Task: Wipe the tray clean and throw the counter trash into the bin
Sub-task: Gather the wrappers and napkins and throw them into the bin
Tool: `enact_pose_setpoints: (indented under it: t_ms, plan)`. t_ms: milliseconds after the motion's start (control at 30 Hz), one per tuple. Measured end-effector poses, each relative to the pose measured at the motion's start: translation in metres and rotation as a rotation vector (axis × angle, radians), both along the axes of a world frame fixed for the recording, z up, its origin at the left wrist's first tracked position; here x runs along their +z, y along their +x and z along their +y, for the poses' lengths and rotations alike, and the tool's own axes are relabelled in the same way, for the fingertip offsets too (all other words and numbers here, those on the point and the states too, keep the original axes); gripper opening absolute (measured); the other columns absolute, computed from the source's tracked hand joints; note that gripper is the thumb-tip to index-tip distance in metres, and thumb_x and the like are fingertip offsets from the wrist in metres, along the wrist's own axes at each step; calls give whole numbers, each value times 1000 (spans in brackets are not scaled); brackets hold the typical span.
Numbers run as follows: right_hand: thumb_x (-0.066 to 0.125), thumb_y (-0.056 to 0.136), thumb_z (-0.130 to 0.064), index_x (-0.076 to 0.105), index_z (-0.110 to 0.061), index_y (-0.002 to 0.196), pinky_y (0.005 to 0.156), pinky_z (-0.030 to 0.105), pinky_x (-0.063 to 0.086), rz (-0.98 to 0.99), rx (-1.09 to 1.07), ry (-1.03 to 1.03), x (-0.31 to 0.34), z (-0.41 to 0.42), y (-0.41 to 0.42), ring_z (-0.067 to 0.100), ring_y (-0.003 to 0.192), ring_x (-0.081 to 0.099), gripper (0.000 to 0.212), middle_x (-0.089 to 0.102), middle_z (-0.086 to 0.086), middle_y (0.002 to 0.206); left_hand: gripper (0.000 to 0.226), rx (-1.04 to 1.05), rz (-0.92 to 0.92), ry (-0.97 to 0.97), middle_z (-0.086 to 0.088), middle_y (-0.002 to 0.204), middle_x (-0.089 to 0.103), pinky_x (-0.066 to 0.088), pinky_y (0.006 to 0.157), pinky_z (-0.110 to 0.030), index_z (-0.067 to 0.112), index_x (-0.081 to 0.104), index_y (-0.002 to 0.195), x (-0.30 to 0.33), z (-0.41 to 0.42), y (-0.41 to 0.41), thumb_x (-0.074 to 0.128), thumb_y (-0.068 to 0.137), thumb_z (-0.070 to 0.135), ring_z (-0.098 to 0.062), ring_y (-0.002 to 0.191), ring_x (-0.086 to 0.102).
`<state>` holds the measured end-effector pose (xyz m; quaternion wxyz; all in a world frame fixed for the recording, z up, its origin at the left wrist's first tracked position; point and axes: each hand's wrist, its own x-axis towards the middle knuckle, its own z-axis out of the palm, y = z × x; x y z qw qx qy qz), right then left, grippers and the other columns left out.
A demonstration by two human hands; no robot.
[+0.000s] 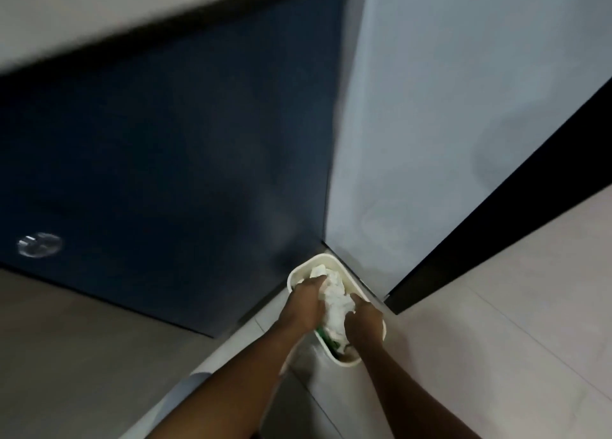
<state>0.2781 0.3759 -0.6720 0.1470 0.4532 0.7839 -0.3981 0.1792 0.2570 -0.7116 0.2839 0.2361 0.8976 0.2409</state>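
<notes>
While both hands' fingers clamp crumpled white trash (335, 301), over bin (299, 268), blurry.

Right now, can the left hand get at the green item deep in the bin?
Probably not directly. The green item lies under the white crumpled paper that both the left hand and the right hand are on, filling the bin.

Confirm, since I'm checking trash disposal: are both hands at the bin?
Yes, the left hand and right hand both press white crumpled paper down into the white bin.
</notes>
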Motion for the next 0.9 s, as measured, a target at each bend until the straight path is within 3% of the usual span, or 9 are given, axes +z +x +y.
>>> enact_pose_setpoints:
  t_ms: [67, 133, 267, 400, 500, 633, 900]
  plan:
    - [49, 95, -13, 61, -12, 124, 82, 26, 45, -23, 31, 24, 54, -4, 21, 27, 108, 62, 32, 65, 12, 119, 53, -12, -74, 11, 0, 146, 51, 43, 110, -40, 35, 42, 145, 69, -3, 20, 59, 95, 32, -25, 129, 53]
    - [54, 93, -15, 68, -7, 113, 84, 27, 46, 21, 93, 111, 124, -6, 38, 27, 101, 66, 25, 70, 11, 112, 56, 28, -42, 18, -1, 148, 49, 42, 110, -33, 32, 37, 149, 152, -7, 37, 56, 96, 27, -24, 130, 52]
    - [50, 89, -21, 73, -8, 103, 79, 29, 47, 77, 263, 185, 295, -13, 49, 28, 99, 67, 29, 72, 8, 105, 45, 87, -2, -11, -2, 142, 56, 39, 105, -27, 22, 51, 141, 329, -9, 57, 55, 98, 30, -22, 126, 54]
    - [49, 87, -31, 73, -12, 104, 80, 23, 43, 247, 173, 106, 460, -22, 38, 25, 100, 66, 35, 73, 6, 104, 32, 99, 78, 101, -4, 121, 69, 51, 96, -31, 18, 65, 125, 490, -20, 56, 58, 97, 32, -21, 107, 66]
    - [57, 92, -26, 72, -18, 106, 80, 25, 46, 360, 190, 128, 547, -27, 9, 24, 99, 65, 23, 72, 4, 104, 29, 121, 228, 201, -4, 107, 73, 53, 87, -34, 17, 69, 116, 577, -28, 33, 60, 94, 35, -21, 96, 68]
    - [55, 94, -25, 69, -19, 112, 78, 20, 44, 566, 246, 171, 609, -44, -49, 20, 99, 65, 24, 71, 2, 107, 32, 189, 402, 288, -4, 109, 72, 53, 84, -34, 17, 69, 115, 646, -48, -14, 57, 96, 40, -20, 94, 67]
    - [55, 94, -30, 66, -22, 115, 75, 22, 45, 689, 436, 118, 645, -134, -124, 12, 92, 64, 26, 70, -2, 104, 37, 325, 493, 267, 8, 101, 72, 53, 78, -29, 23, 71, 108, 677, -155, -74, 49, 97, 51, -9, 89, 65]
